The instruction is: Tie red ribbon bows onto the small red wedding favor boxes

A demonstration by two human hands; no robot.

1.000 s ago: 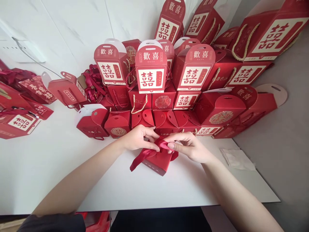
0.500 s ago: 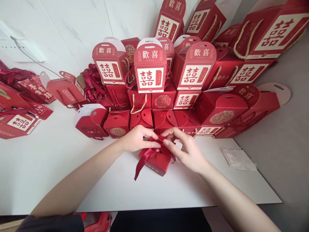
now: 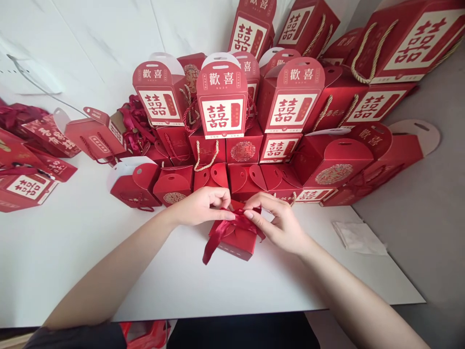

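The small red box point(image 3: 232, 246) lay on the desk point(image 3: 261, 286), near the front of the stacked gift boxes point(image 3: 221, 97). Its red ribbon point(image 3: 238, 224) was crossed over the lid, with one end loose and no finished bow visible. Both grips were nearly closed: the left hand point(image 3: 201, 206) and right hand point(image 3: 278, 224) each pinched the ribbon.

A: What's that near the table's front edge?
B: A small red cardboard gift box point(image 3: 235, 246) on a white table point(image 3: 72, 252), sitting squat and square.
A: And the ribbon?
B: Dark red satin ribbon point(image 3: 232, 224), bunched loosely across the top, one tail trailing off the near left corner.
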